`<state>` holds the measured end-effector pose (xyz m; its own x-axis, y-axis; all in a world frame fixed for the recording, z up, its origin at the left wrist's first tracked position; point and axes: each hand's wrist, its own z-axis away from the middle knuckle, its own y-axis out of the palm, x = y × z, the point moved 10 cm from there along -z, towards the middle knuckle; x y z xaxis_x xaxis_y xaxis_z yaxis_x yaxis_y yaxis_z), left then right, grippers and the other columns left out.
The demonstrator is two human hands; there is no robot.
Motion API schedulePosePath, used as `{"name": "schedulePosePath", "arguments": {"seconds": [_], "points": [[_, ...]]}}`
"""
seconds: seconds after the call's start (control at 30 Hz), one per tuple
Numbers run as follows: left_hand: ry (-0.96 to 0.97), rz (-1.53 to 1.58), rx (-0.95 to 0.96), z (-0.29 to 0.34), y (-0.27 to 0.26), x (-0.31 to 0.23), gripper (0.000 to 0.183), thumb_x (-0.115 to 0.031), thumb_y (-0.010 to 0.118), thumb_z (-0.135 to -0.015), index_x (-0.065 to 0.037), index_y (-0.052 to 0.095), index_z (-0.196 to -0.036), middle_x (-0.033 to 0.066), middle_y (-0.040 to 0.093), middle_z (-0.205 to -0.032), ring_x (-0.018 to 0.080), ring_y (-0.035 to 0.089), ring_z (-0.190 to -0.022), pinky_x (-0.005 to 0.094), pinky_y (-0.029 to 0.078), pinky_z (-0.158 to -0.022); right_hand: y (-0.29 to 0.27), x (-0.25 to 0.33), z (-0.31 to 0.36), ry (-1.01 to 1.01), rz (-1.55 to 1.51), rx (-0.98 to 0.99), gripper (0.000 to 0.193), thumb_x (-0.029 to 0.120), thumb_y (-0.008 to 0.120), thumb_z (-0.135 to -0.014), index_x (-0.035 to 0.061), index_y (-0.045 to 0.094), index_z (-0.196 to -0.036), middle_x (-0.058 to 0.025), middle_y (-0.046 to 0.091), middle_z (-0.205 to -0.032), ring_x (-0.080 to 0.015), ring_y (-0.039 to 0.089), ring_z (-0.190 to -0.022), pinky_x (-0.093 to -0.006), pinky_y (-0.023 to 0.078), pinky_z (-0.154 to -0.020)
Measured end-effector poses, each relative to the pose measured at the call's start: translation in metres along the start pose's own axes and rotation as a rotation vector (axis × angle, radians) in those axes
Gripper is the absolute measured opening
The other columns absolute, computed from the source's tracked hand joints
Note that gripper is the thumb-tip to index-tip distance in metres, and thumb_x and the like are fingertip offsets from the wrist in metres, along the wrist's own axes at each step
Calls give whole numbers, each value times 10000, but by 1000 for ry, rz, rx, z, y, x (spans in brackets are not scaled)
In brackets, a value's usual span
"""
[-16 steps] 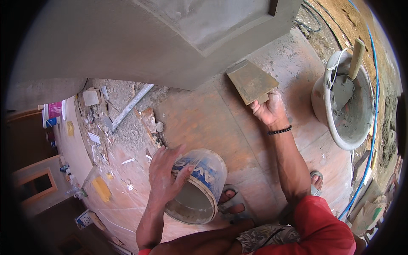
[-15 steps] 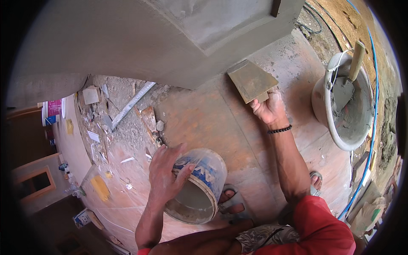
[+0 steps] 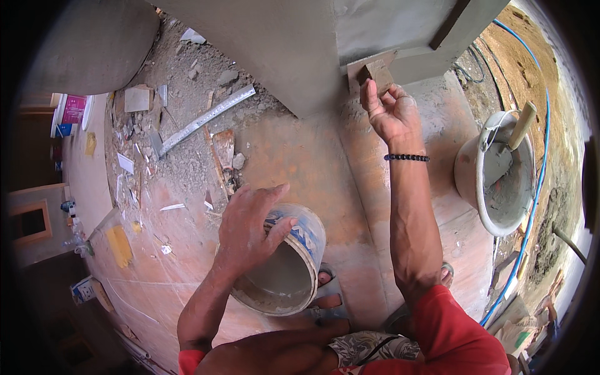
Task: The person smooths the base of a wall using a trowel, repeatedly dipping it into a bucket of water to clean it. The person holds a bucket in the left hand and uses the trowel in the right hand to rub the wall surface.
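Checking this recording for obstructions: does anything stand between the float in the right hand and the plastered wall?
Nothing visible does: the right hand holds the float close to the plastered wall; contact is unclear.

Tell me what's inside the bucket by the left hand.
The bucket holds what looks like murky grey liquid. The left hand covers part of the rim, and the bucket's bottom can't be seen.

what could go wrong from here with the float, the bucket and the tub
The wooden float in the right grip is close to the grey wall; a tilted edge might gouge it. A foot is close beside the bucket by the left grip, so a nudge could tip it. A wooden handle juts above the rim of the pale tub and might get knocked.
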<state>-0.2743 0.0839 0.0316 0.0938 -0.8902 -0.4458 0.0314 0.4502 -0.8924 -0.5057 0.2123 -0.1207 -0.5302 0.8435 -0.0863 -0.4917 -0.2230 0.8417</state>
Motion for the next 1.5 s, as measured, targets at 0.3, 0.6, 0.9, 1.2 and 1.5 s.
{"name": "schedulePosePath", "arguments": {"seconds": [0.3, 0.6, 0.9, 1.2, 1.5], "points": [[0, 5, 7, 2, 1, 2, 516, -344, 685, -857, -64, 583, -1278, 143, 649, -1172, 364, 579, -1101, 495, 364, -1060, -10, 54, 96, -79, 406, 267, 394, 124, 443, -945, -39, 480, -1301, -238, 623, -1155, -343, 680, -930, -380, 645, -649], [-87, 282, 13, 0, -6, 11, 521, -366, 681, -887, -31, 582, -1274, 149, 654, -1173, 320, 591, -1119, 436, 394, -1040, -16, 43, 7, -473, 968, 27, 618, -1, 561, -914, 50, 325, -1483, -107, 608, -1011, -159, 640, -669, -295, 601, -529], [-390, 583, -228, 34, -41, 63, 691, -508, 667, -887, 37, 540, -1292, 161, 659, -1149, 228, 591, -1130, 375, 401, -1023, -44, -117, 61, -160, 941, 86, 715, 26, 640, -863, -19, 301, -1492, -9, 499, -786, -91, 569, -613, -236, 561, -514], [-461, 573, -162, 64, -42, 73, 611, -441, 662, -916, 24, 547, -1296, 165, 659, -1150, 228, 598, -1116, 355, 434, -987, -35, 50, 9, -543, 965, -30, 590, -4, 537, -913, 19, 339, -1469, -138, 634, -1071, -175, 684, -772, -280, 605, -563], [-473, 517, -185, 60, -47, 80, 596, -438, 660, -917, 17, 556, -1288, 155, 665, -1148, 224, 602, -1115, 361, 425, -996, -80, -111, 48, -233, 997, 51, 651, -5, 608, -842, 34, 410, -1461, -6, 518, -810, -93, 590, -702, -252, 488, -484]]}}
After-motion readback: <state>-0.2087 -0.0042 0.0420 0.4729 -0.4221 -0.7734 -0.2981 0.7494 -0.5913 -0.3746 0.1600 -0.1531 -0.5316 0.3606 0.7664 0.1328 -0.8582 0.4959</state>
